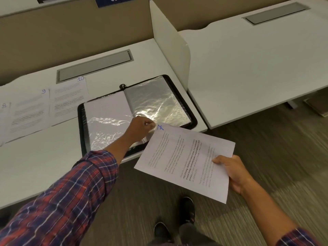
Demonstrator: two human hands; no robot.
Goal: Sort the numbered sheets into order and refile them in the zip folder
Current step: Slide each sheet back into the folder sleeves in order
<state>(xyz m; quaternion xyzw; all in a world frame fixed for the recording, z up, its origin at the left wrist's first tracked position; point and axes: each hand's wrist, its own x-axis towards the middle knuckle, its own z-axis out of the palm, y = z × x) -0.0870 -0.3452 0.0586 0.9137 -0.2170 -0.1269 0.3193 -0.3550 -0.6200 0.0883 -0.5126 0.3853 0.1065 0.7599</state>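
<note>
The black zip folder (188,110) lies open at the desk's front right corner, showing clear plastic sleeves. My left hand (141,126) reaches over its lower edge and pinches the near edge of a plastic sleeve (159,103). My right hand (230,173) holds a printed sheet marked 7 (184,160) by its lower right edge, out over the floor just in front of the folder. Sheets marked 10 (70,98), 9 (30,110) and 8 (3,119) lie side by side on the desk to the folder's left.
A white divider panel (170,45) stands right behind the folder, with a second desk (257,68) beyond it. A grey cable hatch (94,66) is set in the desk behind the sheets. My shoes (177,219) stand on carpet below.
</note>
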